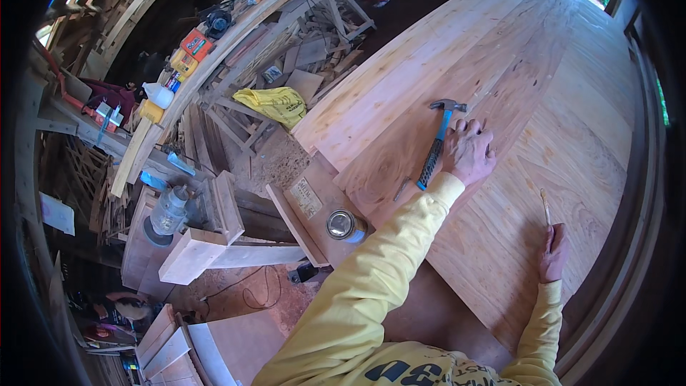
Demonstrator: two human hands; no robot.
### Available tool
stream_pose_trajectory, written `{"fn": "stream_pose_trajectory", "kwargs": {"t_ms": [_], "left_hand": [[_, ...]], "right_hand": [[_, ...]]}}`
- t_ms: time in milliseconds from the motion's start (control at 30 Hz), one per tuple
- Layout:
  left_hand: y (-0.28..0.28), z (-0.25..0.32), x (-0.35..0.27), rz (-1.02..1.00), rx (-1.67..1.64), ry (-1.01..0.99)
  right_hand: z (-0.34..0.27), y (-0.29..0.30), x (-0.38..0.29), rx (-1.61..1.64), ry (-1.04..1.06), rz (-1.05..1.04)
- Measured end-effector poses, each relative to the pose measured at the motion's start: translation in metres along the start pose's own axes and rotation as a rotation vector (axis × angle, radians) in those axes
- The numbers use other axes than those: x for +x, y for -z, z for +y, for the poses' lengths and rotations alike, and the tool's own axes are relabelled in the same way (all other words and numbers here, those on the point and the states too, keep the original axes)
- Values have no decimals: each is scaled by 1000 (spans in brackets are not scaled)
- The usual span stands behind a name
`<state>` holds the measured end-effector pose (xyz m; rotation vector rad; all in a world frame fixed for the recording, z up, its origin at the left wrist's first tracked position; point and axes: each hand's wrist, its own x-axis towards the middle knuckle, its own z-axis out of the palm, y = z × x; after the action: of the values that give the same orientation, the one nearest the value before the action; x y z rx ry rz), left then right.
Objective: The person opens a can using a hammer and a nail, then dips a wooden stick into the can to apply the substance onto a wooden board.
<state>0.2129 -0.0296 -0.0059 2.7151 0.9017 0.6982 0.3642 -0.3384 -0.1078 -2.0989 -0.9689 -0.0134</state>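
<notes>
A large surface of joined wooden planks (407, 112) stretches out before me, tapering at its far end. My left hand (469, 151) rests on it with bent fingers; whether anything is under the fingertips is hidden. Just left of that hand lies a claw hammer (440, 139) with a blue and black handle. A short, thin metal piece (401, 188), perhaps a punch or nail, is near the handle's end. In my right hand (554, 254) is a slim stick-like tool (545, 206) with a brownish tip, probably a small brush, held above the planks.
An open metal can (345, 225) stands on a wooden ledge (328, 201) at left. Beyond are a sander-like power tool (167, 212), a bench (214, 67) with bottles and boxes, a yellow bag (273, 104) and scrap wood. Other people are partly visible at far left and at the back.
</notes>
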Motion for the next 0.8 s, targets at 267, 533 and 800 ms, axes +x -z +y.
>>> {"fn": "stream_pose_trajectory", "kwargs": {"t_ms": [267,533,800], "left_hand": [[0,2,1,-11,0,3],[-1,-1,-1,-6,0,2],[1,1,0,-17,-1,12]], "right_hand": [[8,-1,-2,-20,0,16],[3,-1,-2,-10,-7,-4],[6,-1,-3,40,18,-16]]}}
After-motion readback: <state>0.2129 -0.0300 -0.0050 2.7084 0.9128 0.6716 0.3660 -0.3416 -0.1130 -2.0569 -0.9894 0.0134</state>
